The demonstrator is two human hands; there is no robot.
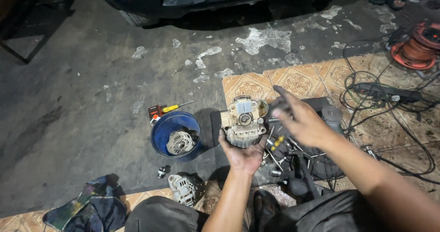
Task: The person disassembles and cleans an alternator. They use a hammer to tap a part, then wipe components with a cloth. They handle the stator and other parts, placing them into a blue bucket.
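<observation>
The alternator part [243, 122] sits at the picture's centre, cupped from below in the left hand [245, 155], its finned face turned up toward the camera; the fingers curl under its lower rim. The right hand [300, 120] hovers just beside it at 3 o'clock, blurred, fingers spread and holding nothing. At 9 o'clock a blue bucket [161, 138] stands on the floor with a grey alternator housing [180, 141] inside. A second housing [184, 188] lies at 7 o'clock. Loose tools [279, 147] lie at 4 o'clock, a yellow-handled screwdriver [176, 107] at 10 o'clock.
</observation>
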